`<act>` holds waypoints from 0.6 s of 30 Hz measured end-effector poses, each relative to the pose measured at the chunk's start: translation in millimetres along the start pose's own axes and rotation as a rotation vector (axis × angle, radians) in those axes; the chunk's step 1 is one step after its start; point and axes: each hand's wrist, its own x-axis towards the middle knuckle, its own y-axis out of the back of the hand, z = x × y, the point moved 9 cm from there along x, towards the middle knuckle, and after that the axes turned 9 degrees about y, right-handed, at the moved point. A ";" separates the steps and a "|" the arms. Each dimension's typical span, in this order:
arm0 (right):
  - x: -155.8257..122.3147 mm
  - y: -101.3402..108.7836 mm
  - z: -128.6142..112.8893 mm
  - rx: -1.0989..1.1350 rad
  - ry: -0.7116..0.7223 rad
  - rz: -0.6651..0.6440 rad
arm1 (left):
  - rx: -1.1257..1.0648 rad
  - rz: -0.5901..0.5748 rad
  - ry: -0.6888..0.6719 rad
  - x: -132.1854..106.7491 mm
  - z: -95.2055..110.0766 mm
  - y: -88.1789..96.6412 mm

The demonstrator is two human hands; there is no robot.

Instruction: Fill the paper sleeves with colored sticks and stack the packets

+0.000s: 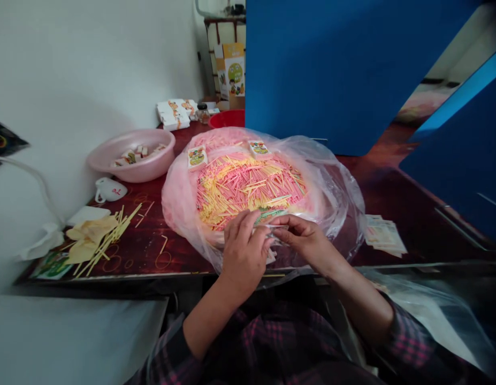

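A clear plastic bag (344, 187) lines a big round heap of pink and yellow sticks (248, 184) on the dark red table (392, 192). My left hand (243, 251) and my right hand (304, 238) meet at the heap's near edge. Both pinch a small printed packet (274, 220) between their fingers. Two more small packets, one at the left (197, 158) and one at the back (259, 149), lie on the far side of the heap.
A pink bowl (131, 155) with small boxes stands at the left, a white cup (109, 190) before it. Loose yellow sticks and wrappers (95, 238) lie front left. Flat packets (384, 235) are stacked at the right. Blue panels (344, 69) rise behind; a red bowl (227, 118) sits at the back.
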 end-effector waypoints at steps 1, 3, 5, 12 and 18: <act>2.5 1.1 -0.2 0.003 0.003 0.006 | -0.060 -0.028 0.069 5.0 -9.6 -0.4; 6.4 1.0 0.4 -0.006 -0.001 -0.011 | -0.241 -0.137 0.256 12.1 -33.6 -6.6; 10.1 0.4 0.3 -0.011 0.001 -0.024 | -0.478 -0.309 0.473 12.5 -55.3 -21.6; 24.9 -1.9 -0.7 -0.167 0.074 0.044 | -0.817 -0.421 0.743 6.8 -78.0 -42.5; 39.8 -17.4 -22.8 -0.449 0.300 -0.016 | -0.619 -0.406 0.545 21.8 -75.5 -31.1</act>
